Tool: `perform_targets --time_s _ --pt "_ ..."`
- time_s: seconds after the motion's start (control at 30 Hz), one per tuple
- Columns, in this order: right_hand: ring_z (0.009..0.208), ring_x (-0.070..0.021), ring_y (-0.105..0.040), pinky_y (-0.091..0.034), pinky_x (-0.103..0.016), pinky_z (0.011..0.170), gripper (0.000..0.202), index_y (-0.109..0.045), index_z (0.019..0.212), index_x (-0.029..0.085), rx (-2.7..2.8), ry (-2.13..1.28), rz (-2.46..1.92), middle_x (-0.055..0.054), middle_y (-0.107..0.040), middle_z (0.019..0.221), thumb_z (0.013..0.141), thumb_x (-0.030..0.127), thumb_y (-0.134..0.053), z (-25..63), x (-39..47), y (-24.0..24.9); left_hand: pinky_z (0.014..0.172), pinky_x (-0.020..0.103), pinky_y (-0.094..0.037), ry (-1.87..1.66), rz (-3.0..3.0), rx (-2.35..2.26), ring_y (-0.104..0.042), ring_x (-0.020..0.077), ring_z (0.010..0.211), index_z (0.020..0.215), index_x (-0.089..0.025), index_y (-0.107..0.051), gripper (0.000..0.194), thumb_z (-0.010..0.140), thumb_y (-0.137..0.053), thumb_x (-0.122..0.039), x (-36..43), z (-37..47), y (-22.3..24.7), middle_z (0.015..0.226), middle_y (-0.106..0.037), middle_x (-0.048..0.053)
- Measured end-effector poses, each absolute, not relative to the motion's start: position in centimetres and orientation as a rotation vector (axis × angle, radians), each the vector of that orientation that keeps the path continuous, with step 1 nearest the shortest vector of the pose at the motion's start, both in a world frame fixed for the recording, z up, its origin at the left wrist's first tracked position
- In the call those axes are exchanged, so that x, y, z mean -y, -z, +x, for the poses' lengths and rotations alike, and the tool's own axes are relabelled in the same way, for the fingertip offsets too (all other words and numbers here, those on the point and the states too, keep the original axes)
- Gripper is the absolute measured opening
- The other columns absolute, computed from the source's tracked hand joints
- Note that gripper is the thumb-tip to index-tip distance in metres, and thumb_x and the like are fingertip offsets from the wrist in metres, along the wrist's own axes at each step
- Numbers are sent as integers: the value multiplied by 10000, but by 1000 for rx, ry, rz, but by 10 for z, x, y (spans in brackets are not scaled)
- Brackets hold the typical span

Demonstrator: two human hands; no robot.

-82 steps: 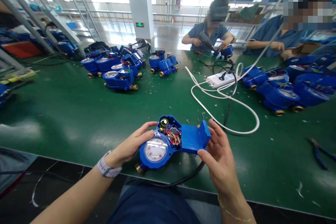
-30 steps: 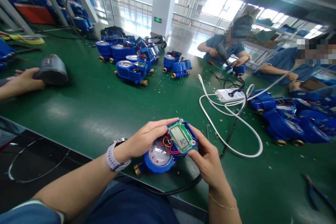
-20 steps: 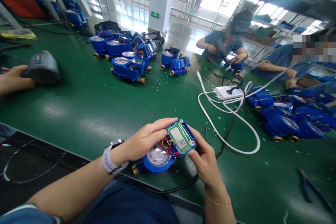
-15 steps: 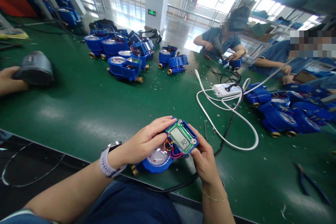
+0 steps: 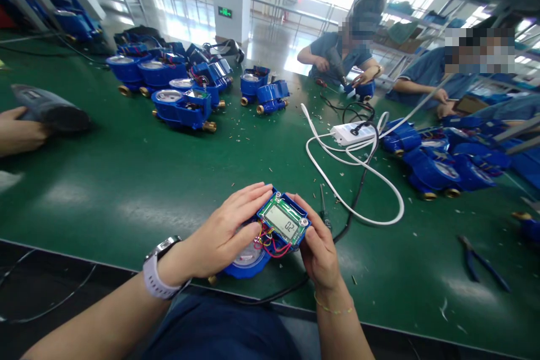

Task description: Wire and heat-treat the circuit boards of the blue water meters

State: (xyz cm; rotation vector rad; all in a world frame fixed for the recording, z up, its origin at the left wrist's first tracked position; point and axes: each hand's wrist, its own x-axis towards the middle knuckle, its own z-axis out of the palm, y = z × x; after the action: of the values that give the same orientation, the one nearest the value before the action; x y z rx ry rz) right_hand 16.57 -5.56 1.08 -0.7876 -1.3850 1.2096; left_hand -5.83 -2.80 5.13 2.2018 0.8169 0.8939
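A blue water meter point(image 5: 250, 265) lies at the table's near edge. Its box carries a green circuit board with a lit display point(image 5: 282, 221) that reads 02, and red, yellow and other thin wires run beside it. My left hand point(image 5: 223, 230), with a watch at the wrist, wraps the meter's left side, thumb near the wires and fingers along the box's upper corner. Round the box's right side curls my right hand point(image 5: 319, 247), its thumb at the lower right corner. The round dial is partly covered by my left hand. Just past my right fingers lies a screwdriver point(image 5: 324, 208).
Several blue meters point(image 5: 181, 107) stand at the back left, with more point(image 5: 447, 166) at the right. A white power strip point(image 5: 354, 132) with looped cable lies ahead. Pliers point(image 5: 481, 264) rest at right. Another person's hand point(image 5: 21, 132) holds a dark tool point(image 5: 50, 108); two co-workers sit opposite.
The view has swung a little to the right, so most things sit further left. The other person's dark tool has tilted. My hands keep their hold on the water meter.
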Motion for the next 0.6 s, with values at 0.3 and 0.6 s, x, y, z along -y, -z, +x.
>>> perform_targets --time_s 0.3,0.6 --pt "1345 -295 -435 -215 -558 1181 383 -538 1386 345 1349 -1202 -796 -54 -497 1441 1014 414 -474 162 54 -12 1171 511 -345 -885 2230 -801 -339 286 1441 1521 -277 -273 658 938 -561 -378 27 -59 -50 1564 -353 105" --pt "1353 -283 -419 -237 -533 1183 388 -584 1351 284 1294 -1137 -857 -54 -514 1424 1016 418 -441 155 56 -12 1188 493 -329 -862 2306 -900 -314 251 1453 1515 -240 -274 660 932 -580 -284 31 -58 -52 1556 -368 110"
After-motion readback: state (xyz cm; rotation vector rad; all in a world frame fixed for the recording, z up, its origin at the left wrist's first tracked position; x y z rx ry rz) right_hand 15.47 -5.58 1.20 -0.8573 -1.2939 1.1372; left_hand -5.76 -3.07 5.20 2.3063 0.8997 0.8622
